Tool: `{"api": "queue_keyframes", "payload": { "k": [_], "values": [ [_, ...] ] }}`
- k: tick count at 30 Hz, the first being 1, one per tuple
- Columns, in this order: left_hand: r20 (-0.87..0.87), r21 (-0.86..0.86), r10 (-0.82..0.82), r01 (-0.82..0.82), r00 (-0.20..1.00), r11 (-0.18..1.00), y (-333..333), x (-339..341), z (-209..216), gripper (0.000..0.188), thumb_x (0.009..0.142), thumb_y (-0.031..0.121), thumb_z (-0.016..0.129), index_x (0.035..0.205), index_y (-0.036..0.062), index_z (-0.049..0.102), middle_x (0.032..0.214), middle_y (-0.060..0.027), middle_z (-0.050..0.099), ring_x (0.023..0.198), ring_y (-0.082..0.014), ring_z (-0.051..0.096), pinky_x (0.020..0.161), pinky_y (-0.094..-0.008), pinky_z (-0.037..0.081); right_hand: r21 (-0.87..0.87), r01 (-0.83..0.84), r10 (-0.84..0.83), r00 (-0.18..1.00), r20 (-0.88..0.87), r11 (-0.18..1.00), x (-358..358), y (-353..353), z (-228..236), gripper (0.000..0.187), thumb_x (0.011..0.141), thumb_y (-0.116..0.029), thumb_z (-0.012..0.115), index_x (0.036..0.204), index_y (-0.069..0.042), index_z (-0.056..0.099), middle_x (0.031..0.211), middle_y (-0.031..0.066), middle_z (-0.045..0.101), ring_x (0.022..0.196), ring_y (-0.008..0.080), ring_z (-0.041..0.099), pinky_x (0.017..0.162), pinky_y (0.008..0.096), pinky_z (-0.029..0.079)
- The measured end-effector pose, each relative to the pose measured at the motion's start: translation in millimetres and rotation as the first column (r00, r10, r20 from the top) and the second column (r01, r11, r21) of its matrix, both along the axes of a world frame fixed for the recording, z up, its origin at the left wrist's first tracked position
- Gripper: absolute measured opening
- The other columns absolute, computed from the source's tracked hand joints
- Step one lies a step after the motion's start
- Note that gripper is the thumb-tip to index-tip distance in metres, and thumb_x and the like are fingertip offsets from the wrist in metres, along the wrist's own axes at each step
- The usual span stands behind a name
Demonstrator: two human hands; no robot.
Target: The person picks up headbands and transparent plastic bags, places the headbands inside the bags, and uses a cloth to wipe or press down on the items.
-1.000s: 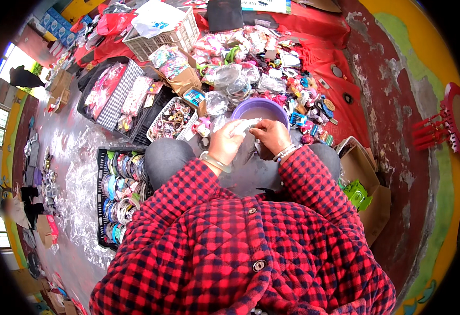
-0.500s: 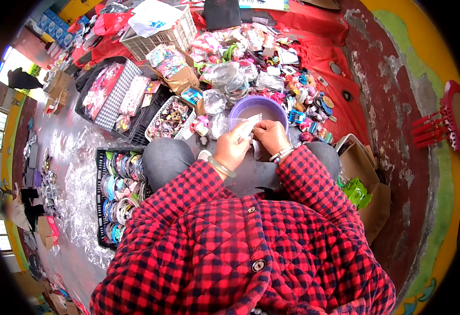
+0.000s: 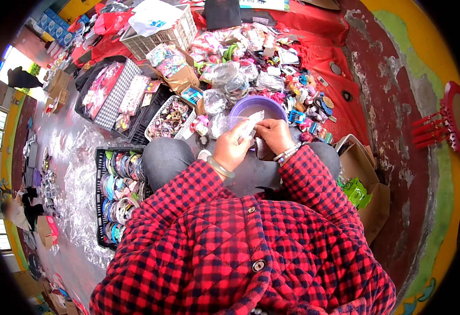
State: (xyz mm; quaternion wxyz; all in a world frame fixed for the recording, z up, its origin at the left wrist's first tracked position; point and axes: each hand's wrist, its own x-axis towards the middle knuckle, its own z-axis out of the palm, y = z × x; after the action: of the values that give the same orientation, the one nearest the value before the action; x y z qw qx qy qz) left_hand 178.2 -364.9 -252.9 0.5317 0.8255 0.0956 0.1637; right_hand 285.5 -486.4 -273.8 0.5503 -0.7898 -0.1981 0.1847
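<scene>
Both hands are up over the lap, and between them is a small clear plastic packet [image 3: 251, 124]: the left hand [image 3: 232, 148] is closed around its near end, and the right hand [image 3: 275, 135] pinches its far end with the fingertips, so neither hand has anything to spare. What sits inside the packet is too small to make out. Just beyond the grip, almost under it, stands a purple basin [image 3: 259, 106]; to the left of the grip lies a white tray of small trinkets [image 3: 171, 116], and further left and nearer the body a black crate of bangles [image 3: 118, 191]. To my eye the risk is a slip: the film looks slick and thin, and if either pinch loosens the packet could drop into the basin or get lost among the heaped packets [image 3: 251, 52] on the red cloth [image 3: 324, 55] past it. A hard tug might also tear it. Room is tight ahead and to the left, where goods crowd right up to the knees; to the right of the grip a cardboard box [image 3: 364, 173] closes in, with bare floor only beyond it.
</scene>
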Motion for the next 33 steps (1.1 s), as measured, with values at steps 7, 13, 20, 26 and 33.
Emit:
{"api": "queue_keyframes", "payload": {
  "k": [7, 13, 20, 26, 33],
  "values": [
    [0.154, 0.054, -0.049, 0.041, 0.987, 0.998, -2.4, 3.4, 0.8, 0.040, 0.075, 0.003, 0.059, 0.115, 0.0017, 0.052, 0.104, -0.0185, 0.060, 0.089, -0.0274, 0.063, 0.075, -0.0305, 0.049, 0.163, 0.089, -0.089, 0.996, -0.008, 0.983, -4.3, 1.7, -4.7, 0.012, 0.071, -0.011, 0.060, 0.069, 0.000, 0.064, 0.056, 0.0064, 0.058, 0.052, 0.0102, 0.052, 0.051, 0.0285, 0.043],
    [0.150, -0.019, -0.038, 0.042, 0.988, 0.999, -9.0, 6.7, -0.2, 0.040, 0.075, 0.002, 0.058, 0.115, 0.0009, 0.053, 0.105, -0.0175, 0.061, 0.088, -0.0255, 0.063, 0.074, -0.0299, 0.049, 0.171, 0.185, -0.196, 0.979, 0.052, 0.968, -7.5, 1.2, 11.5, 0.013, 0.067, -0.013, 0.060, 0.063, 0.000, 0.061, 0.052, 0.0057, 0.054, 0.049, 0.0096, 0.048, 0.048, 0.0288, 0.040],
    [0.162, -0.059, -0.036, 0.046, 0.986, 0.997, -7.1, 8.5, -6.5, 0.038, 0.076, 0.002, 0.058, 0.114, 0.0009, 0.054, 0.099, -0.0168, 0.062, 0.079, -0.0184, 0.064, 0.069, -0.0276, 0.049, -0.131, 0.123, -0.071, 0.936, 0.346, 0.984, -4.3, -3.9, 34.8, 0.021, 0.067, -0.026, 0.060, 0.064, -0.006, 0.064, 0.058, 0.0129, 0.058, 0.054, 0.0293, 0.057, 0.051, 0.0381, 0.044],
    [0.056, -0.146, -0.083, 0.090, 0.995, 0.985, -2.5, 8.7, -1.2, 0.038, 0.079, 0.001, 0.059, 0.117, -0.0017, 0.053, 0.104, -0.0077, 0.062, 0.087, -0.0072, 0.056, 0.076, -0.0222, 0.045, -0.271, 0.109, 0.070, 0.817, 0.573, 0.956, 2.1, -8.4, 34.0, 0.020, 0.068, -0.027, 0.059, 0.068, -0.007, 0.065, 0.058, 0.0124, 0.058, 0.056, 0.0283, 0.059, 0.051, 0.0352, 0.046],
    [0.016, -0.254, 0.000, 0.004, 1.000, 0.967, 1.4, 8.8, -9.7, 0.040, 0.079, 0.001, 0.058, 0.118, -0.0014, 0.052, 0.086, 0.0018, 0.058, 0.067, -0.0005, 0.047, 0.057, -0.0162, 0.040, 0.031, -0.105, 0.105, 0.994, -0.012, 0.994, 12.7, -5.6, 13.0, 0.018, 0.076, -0.018, 0.061, 0.078, 0.000, 0.064, 0.063, 0.0054, 0.062, 0.055, 0.0124, 0.057, 0.052, 0.0263, 0.045]
  ]
}}
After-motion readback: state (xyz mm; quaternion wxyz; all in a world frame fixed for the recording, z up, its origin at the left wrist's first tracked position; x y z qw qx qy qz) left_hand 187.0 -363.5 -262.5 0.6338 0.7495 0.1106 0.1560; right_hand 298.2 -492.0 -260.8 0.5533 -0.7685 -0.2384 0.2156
